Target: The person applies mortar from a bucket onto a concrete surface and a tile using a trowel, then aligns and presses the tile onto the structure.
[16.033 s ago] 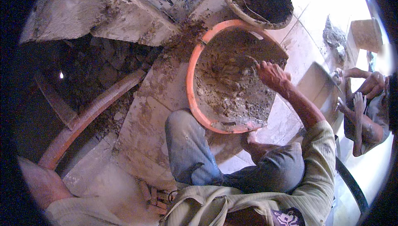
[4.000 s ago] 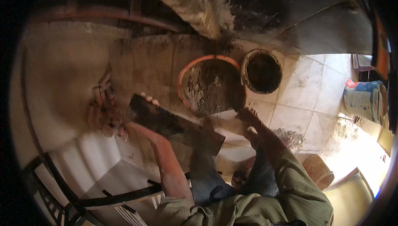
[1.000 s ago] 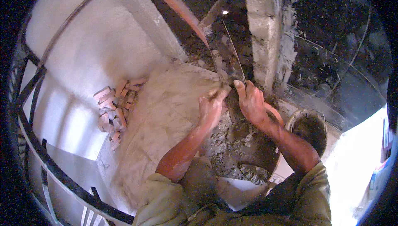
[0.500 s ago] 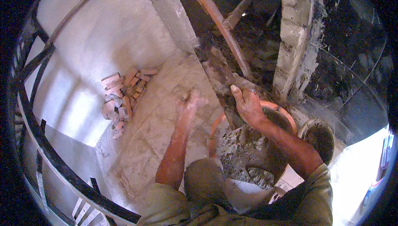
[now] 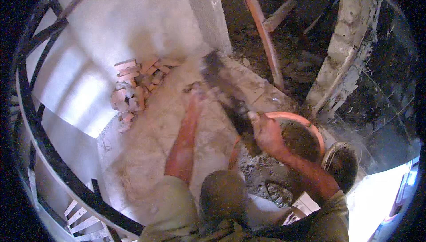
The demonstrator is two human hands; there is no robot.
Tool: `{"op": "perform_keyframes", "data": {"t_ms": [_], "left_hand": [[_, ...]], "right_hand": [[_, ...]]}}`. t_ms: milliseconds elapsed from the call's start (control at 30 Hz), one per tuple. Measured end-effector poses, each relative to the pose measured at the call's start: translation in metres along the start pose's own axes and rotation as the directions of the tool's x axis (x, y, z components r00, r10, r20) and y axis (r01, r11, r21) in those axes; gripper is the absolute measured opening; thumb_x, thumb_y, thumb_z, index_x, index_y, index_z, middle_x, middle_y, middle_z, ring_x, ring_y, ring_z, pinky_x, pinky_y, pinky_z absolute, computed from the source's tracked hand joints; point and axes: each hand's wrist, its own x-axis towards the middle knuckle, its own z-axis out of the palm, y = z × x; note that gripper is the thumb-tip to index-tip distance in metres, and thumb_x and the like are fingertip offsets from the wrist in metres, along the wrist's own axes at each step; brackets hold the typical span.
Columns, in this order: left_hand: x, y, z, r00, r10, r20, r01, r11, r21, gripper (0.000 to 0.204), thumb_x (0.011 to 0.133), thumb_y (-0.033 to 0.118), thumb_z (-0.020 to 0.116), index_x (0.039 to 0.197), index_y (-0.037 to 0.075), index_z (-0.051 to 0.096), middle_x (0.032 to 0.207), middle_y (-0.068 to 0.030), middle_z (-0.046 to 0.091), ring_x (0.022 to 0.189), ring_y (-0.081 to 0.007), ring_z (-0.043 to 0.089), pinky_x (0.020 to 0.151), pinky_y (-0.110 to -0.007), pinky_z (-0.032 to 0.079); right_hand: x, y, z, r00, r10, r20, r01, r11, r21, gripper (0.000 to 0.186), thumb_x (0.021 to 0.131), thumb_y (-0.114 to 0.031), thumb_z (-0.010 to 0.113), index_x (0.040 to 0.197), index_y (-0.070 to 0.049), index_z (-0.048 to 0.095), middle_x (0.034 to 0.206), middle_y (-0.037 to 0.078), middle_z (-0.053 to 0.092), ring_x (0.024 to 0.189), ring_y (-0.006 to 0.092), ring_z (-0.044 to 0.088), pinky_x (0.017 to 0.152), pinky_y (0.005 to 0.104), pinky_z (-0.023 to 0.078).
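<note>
In my right hand [image 5: 268, 134] is a long dark board [image 5: 234, 104], gripped with the thumb along its near part. The board is blurred and slants from the far left down over the left side of an orange-rimmed tub [image 5: 316, 129]. Wet grey mortar [image 5: 259, 171] lies in the tub, partly hidden by my right forearm. My left hand [image 5: 196, 94] is stretched out over the dusty floor, left of the board. Motion smears its fingers, and a small dark shape shows at their tips; whether they hold it I cannot tell.
A heap of broken bricks [image 5: 137, 86] lies by the pale wall at left. A dark bucket [image 5: 342, 164] stands right of the tub. A curved metal railing [image 5: 49, 166] runs along the left. Beyond the board are a leaning orange-brown pole [image 5: 259, 24] and a rough column [image 5: 344, 42].
My right hand has come nearer to me with the board, whose near end now reaches lower over the tub. My left hand has shifted slightly farther away and left. The whole view has tilted a little.
</note>
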Motion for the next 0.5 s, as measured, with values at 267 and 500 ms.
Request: {"op": "perform_keyframes", "data": {"t_ms": [267, 500], "left_hand": [[-0.025, 0.062, 0.045, 0.979, -0.126, -0.162, 0.167, 0.948, 0.271, 0.053, 0.086, 0.028, 0.065, 0.123, -0.003, 0.045, 0.109, -0.0127, 0.058, 0.102, -0.0217, 0.055, 0.086, -0.034, 0.047], [-0.052, 0.129, 0.129, 0.657, 0.266, 0.705, -0.732, 0.449, 0.513, 0.070, 0.089, 0.038, 0.054, 0.137, -0.007, 0.031, 0.143, -0.0230, 0.033, 0.134, -0.0382, 0.030, 0.108, -0.051, 0.025]], "right_hand": [[0.020, 0.014, -0.022, 0.950, 0.278, 0.142, -0.286, 0.957, 0.041, 0.035, 0.096, -0.030, 0.043, 0.092, 0.001, 0.059, 0.067, 0.027, 0.057, 0.064, 0.0435, 0.057, 0.057, 0.0488, 0.044], [0.021, 0.040, 0.012, 0.985, -0.018, 0.173, 0.033, 0.996, -0.079, 0.030, 0.089, -0.028, 0.044, 0.093, -0.004, 0.061, 0.083, 0.022, 0.063, 0.079, 0.0412, 0.061, 0.069, 0.0499, 0.049]]}}
